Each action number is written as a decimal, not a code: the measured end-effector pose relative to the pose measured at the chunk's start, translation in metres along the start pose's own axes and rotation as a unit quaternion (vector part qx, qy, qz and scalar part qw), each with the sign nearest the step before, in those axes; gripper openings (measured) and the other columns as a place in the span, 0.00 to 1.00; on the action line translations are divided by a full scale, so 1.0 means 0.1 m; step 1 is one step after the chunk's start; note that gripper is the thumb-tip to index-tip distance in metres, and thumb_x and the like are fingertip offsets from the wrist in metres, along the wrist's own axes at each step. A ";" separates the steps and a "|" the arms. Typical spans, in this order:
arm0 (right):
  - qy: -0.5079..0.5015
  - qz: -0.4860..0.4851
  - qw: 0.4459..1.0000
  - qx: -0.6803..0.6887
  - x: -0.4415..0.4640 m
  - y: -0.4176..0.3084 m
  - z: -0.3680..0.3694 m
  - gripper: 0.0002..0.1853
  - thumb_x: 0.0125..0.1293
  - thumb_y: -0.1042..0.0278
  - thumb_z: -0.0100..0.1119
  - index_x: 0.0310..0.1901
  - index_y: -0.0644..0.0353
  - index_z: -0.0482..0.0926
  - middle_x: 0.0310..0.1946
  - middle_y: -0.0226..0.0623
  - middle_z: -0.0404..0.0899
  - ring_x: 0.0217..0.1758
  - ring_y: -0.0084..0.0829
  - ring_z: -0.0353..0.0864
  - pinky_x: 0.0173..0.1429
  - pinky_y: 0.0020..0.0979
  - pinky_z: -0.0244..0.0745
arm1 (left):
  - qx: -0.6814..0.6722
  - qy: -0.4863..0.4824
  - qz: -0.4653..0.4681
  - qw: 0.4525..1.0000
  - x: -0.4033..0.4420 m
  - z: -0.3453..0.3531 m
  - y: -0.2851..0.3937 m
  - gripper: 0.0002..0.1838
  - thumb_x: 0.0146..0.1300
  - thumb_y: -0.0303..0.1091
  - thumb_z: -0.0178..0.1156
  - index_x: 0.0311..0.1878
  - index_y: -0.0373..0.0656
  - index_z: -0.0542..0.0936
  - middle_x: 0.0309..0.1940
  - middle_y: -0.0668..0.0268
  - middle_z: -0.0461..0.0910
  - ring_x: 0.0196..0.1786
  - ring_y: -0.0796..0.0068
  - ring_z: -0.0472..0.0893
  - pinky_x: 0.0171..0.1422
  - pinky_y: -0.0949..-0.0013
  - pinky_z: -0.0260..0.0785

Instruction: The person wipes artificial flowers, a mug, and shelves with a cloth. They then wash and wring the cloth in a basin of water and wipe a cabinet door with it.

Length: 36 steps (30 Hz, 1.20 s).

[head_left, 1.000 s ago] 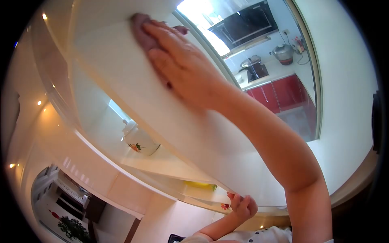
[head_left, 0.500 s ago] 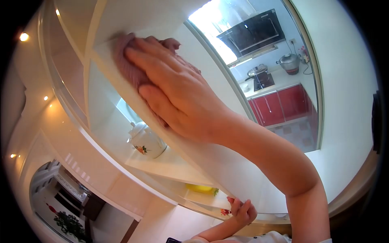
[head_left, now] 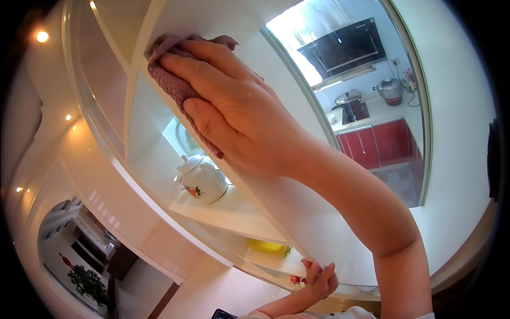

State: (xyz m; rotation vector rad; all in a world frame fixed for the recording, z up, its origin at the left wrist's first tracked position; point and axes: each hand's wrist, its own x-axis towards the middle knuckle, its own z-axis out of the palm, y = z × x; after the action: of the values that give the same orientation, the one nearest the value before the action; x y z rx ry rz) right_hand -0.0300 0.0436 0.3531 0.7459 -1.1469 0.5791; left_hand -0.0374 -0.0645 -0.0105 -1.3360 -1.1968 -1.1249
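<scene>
My right hand [head_left: 228, 101] presses a mauve textured cloth [head_left: 175, 87] against the edge of a long white panel [head_left: 265, 210], its fingers lying over the cloth and its thumb on the cloth's lower side. The cloth sticks out past the fingertips and is bunched at its far end. Low in the view, my left hand [head_left: 321, 280] rests by the panel's lower edge with its fingers slightly bent and apart. No object shows in it.
A white floral lidded pot [head_left: 202, 179] stands on a shelf left of the panel. Below it lies a yellow item [head_left: 268, 247] with green leaves. Through an opening at the right are a range hood [head_left: 345, 48], pots and red cabinets [head_left: 374, 146]. A plant [head_left: 87, 284] shows bottom left.
My right hand and the cloth have moved down and left from the panel's face to its edge. The view has shifted slightly, and my left hand stays near the panel's lower edge.
</scene>
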 end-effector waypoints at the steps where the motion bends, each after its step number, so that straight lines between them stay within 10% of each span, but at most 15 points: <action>1: -0.011 -0.005 1.000 0.006 0.00 0.02 -0.02 0.22 0.68 0.67 0.52 0.63 0.60 0.71 0.63 0.50 0.67 0.65 0.52 0.69 0.69 0.47 0.63 | 0.003 -0.002 -0.001 1.000 0.03 0.00 0.02 0.18 0.58 0.14 0.54 0.50 0.40 0.82 0.72 0.49 0.57 0.81 0.44 0.46 0.82 0.52 0.37; 36: 0.014 0.304 0.940 -0.156 -1.20 0.44 -0.52 0.28 0.75 0.58 0.41 0.70 0.65 0.62 0.73 0.52 0.59 0.77 0.49 0.55 0.79 0.41 0.48 | -0.037 -0.025 -0.020 0.999 0.23 0.01 0.13 0.17 0.62 0.11 0.53 0.52 0.36 0.79 0.77 0.55 0.51 0.82 0.57 0.41 0.83 0.56 0.40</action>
State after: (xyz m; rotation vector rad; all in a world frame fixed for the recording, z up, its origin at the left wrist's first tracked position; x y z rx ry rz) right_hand -0.0698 0.1070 0.2379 0.0945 -1.4075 0.8899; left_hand -0.0228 -0.0623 0.0107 -1.4079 -1.2334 -1.1801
